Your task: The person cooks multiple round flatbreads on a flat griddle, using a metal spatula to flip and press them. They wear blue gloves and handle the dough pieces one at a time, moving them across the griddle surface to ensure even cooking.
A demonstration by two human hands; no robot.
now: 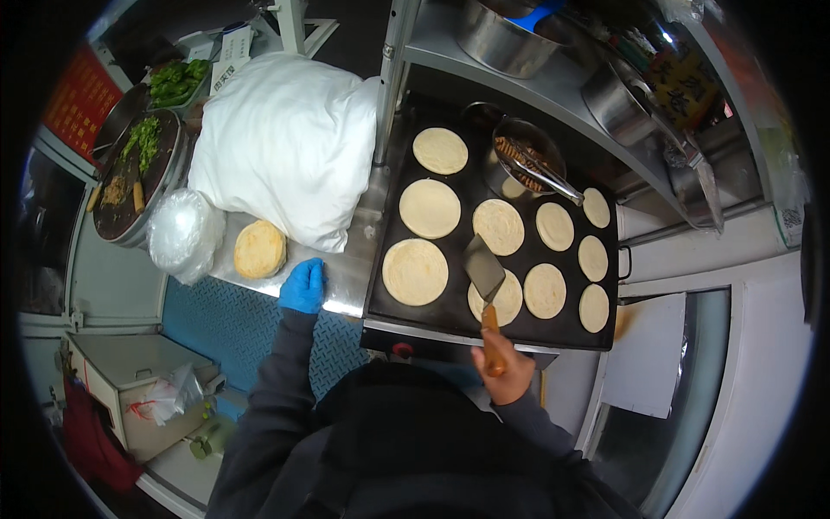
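Note:
My right hand (505,368) grips the wooden handle of a metal spatula (485,269). The spatula's blade passes over a round flatbread (509,305) and points toward another flatbread (498,227) behind it. Several pale flatbreads lie in rows on the black flat griddle (447,323). My left hand (303,285), in a blue glove, rests curled at the front edge of the steel counter (347,285), with nothing visible in its fingers. Close to it, on the left, sits a browned stack of flatbreads (260,250).
A large white cloth bundle (285,143) and bagged clear plastic (185,233) occupy the counter. Tongs (545,175) lie across a pot of brown food (525,139) on the griddle. Overhead, a steel shelf (438,39) carries pots. Chopped greens lie on a round cutting board (159,159).

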